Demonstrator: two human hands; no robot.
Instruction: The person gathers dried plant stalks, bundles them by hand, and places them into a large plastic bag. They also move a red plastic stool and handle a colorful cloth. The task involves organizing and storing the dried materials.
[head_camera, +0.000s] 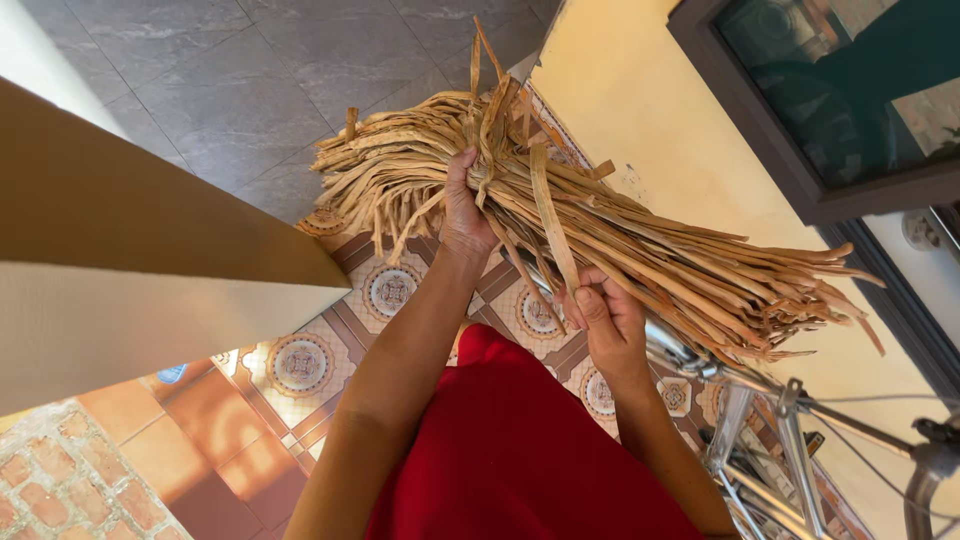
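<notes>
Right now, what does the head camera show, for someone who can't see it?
Two hands hold a bundle of dry tan strips: left hand grips its tied middle, right hand pinches one strip. Below are patterned tiles and a red garment.

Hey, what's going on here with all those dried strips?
A person in a red garment is holding a big bundle of dried tan strips, like flat leaves or reeds, out in front of them. The left hand grips the bundle around its tied middle. The right hand pinches a single loose strip that hangs from the tie. Below is a patterned tile floor, and a bicycle frame stands at the lower right beside a yellow wall.
</notes>
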